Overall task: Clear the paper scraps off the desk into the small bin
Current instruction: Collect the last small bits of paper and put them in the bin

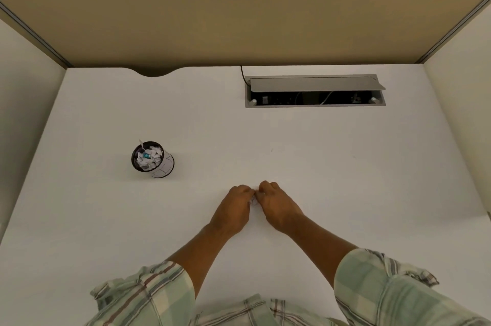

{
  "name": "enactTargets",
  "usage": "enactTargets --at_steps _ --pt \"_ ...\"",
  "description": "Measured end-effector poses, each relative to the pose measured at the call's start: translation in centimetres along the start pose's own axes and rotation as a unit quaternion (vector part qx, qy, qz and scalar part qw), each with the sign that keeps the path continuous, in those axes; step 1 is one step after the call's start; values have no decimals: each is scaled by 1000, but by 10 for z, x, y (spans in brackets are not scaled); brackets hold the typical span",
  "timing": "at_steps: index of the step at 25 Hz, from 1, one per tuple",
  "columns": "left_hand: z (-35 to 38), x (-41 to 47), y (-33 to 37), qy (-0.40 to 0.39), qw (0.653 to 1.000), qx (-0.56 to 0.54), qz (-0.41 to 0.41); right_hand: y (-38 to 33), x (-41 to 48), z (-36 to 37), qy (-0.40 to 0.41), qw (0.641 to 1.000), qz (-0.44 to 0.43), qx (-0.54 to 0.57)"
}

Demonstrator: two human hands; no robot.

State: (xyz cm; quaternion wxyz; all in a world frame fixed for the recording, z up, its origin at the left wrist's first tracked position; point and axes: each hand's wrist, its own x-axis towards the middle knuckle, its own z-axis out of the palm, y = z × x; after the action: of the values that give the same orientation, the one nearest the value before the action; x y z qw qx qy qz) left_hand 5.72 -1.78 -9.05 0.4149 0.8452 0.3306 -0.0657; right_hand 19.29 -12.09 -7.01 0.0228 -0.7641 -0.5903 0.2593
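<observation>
Fingers: those of the left hand and the right hand are curled inward and meet tip to tip, pinched together on a small white paper scrap.
Paper scrap: a crumpled sliver showing in the gap between the two hands; mostly hidden, so its long axis and the way it points cannot be told. It looks bunched, not flat.
Scrap position: well to the right of the small bin and nearer the person; whether it is lifted or resting on the table cannot be told.
Small bin: dark mesh cylinder, upright, mouth facing up, its long axis vertical; already heaped with white scraps to about the rim, one strip poking above it.
Table: white; no other loose scraps visible on it around the bin.
Cable tray: recessed slot with raised lid, far beyond the bin to the right.
Stage, as judged: near the end; this seems the last piece to carry over.
Risk: a light scrap dropped onto the full heap may roll or bounce off the rim.
Risk: pressing it in, or brushing the wall, could tip the light bin and spill it.
</observation>
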Motion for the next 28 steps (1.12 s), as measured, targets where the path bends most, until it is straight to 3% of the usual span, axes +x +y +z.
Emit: enactTargets --at_steps 5,11,19,28 --pt "-13 -13 5 27 999 18 -25 10 4 -12 31 998 42 37" --pt "-42 1 -7 13 985 160 -56 39 46 -54 -10 995 103 7" --pt "-49 13 -21 -32 973 219 -64 48 54 -58 -55 995 74 -41" --pt "-41 -2 -19 -46 976 202 -61 15 -29 -4 -48 998 25 -20"
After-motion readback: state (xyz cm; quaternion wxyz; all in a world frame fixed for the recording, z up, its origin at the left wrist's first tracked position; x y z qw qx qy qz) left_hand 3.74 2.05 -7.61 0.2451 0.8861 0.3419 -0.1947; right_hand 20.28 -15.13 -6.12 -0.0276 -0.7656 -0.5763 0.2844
